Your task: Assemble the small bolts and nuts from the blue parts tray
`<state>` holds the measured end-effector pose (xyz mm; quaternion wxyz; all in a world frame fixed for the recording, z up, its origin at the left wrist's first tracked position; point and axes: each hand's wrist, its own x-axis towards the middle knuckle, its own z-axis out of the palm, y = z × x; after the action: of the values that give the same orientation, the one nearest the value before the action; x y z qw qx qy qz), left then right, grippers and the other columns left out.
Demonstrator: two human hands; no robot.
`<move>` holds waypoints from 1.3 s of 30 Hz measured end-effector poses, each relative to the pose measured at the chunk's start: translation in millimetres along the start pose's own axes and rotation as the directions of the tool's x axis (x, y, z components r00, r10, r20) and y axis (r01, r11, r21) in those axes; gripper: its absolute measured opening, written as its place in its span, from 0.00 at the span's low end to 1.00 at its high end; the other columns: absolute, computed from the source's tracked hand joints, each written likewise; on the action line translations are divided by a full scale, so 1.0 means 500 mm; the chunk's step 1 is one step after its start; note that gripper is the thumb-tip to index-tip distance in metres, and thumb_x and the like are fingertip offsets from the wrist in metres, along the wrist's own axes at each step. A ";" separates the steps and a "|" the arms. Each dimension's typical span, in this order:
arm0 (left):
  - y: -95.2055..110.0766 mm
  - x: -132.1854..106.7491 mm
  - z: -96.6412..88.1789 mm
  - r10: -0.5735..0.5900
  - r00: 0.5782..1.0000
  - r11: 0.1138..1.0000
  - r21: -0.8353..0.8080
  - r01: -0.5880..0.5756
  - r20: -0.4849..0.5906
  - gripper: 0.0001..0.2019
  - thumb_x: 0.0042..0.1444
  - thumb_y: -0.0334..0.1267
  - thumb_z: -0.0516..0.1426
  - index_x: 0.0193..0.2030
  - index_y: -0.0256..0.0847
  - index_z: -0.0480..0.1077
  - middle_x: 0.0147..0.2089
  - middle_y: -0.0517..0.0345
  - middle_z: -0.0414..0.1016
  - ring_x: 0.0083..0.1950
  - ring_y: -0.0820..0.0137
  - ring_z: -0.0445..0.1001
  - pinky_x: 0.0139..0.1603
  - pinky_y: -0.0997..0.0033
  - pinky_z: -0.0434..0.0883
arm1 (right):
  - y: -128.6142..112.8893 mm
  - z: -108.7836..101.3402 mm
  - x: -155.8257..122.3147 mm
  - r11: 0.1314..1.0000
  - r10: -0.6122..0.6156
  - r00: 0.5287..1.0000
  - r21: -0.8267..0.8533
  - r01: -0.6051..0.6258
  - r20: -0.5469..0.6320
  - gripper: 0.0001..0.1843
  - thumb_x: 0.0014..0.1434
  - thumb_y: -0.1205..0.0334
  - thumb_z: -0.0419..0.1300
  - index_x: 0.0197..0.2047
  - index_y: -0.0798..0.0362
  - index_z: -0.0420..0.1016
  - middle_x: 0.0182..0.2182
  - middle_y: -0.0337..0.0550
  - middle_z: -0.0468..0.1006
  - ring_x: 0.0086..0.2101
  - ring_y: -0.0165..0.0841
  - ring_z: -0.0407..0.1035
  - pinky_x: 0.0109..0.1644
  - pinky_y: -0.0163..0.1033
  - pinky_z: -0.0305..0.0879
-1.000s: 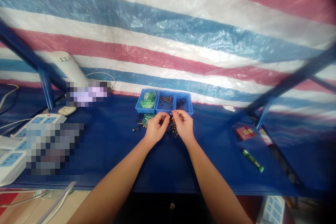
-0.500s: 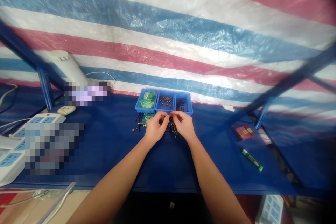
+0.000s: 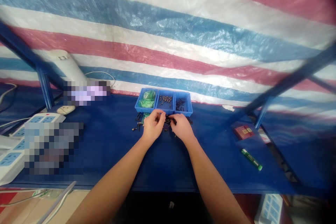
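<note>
1. Small parts (image 3: 167, 120) lie loose on the blue table (image 3: 105, 140), heaped in the gap between the two hands; they look thin, screw-like and mostly black, with brassy glints among them, too small to make out singly.
2. The left hand (image 3: 153, 125) is at the heap's left edge, thumb and forefinger tips brought together; I cannot tell whether a piece is pinched there.
3. The right hand (image 3: 181, 126) is at the heap's right side, its fingers bent down to the dark pieces; whether they grip one cannot be told.
4. More bits and a green packet (image 3: 145, 116) show beside and behind the left hand.
5. Just beyond stand three blue bins side by side: the left bin (image 3: 143, 110) holds green packets, the middle bin (image 3: 164, 107) brassy pieces, the right bin (image 3: 187, 104) dark ones.
6. Farther right lie a red box (image 3: 243, 132) and a green tube (image 3: 252, 160).
</note>
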<state>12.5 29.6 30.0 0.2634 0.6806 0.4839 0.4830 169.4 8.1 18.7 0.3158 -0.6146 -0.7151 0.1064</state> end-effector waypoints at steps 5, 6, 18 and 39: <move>0.000 -0.001 0.002 -0.006 1.000 1.000 -0.016 0.006 0.004 0.13 0.60 0.47 0.54 0.39 0.40 0.71 0.22 0.63 0.72 0.23 0.74 0.70 0.28 0.76 0.67 | 0.010 0.002 0.001 0.997 0.062 0.998 -0.037 -0.063 -0.025 0.16 0.58 0.71 0.55 0.46 0.52 0.77 0.41 0.46 0.80 0.44 0.40 0.69 0.53 0.44 0.64; 0.000 -0.001 0.002 -0.006 1.000 1.000 -0.018 0.007 0.006 0.13 0.60 0.47 0.54 0.39 0.40 0.71 0.22 0.63 0.72 0.23 0.74 0.70 0.28 0.76 0.67 | 0.011 0.002 0.001 0.997 0.069 0.997 -0.040 -0.070 -0.025 0.15 0.57 0.71 0.55 0.46 0.52 0.77 0.41 0.46 0.80 0.43 0.40 0.70 0.53 0.45 0.64; 0.003 -0.004 0.003 -0.005 0.999 1.000 -0.007 0.005 0.033 0.12 0.60 0.47 0.54 0.39 0.41 0.71 0.23 0.63 0.72 0.25 0.73 0.71 0.28 0.76 0.67 | 0.003 0.021 0.000 0.983 0.105 0.994 -0.146 -0.109 -0.030 0.14 0.58 0.67 0.56 0.45 0.52 0.79 0.38 0.50 0.78 0.40 0.42 0.68 0.50 0.45 0.63; -0.002 -0.002 0.009 -0.004 0.999 1.000 0.002 0.004 0.040 0.12 0.60 0.46 0.54 0.38 0.40 0.71 0.23 0.63 0.72 0.24 0.74 0.70 0.29 0.76 0.67 | -0.020 0.009 -0.001 0.998 0.060 0.997 -0.026 -0.061 -0.048 0.08 0.55 0.69 0.56 0.38 0.51 0.74 0.37 0.45 0.76 0.41 0.40 0.69 0.49 0.44 0.62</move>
<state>16.3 29.9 26.8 0.2734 0.6895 0.4802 0.4682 158.7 6.3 20.3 0.3206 -0.6426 -0.6899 0.0914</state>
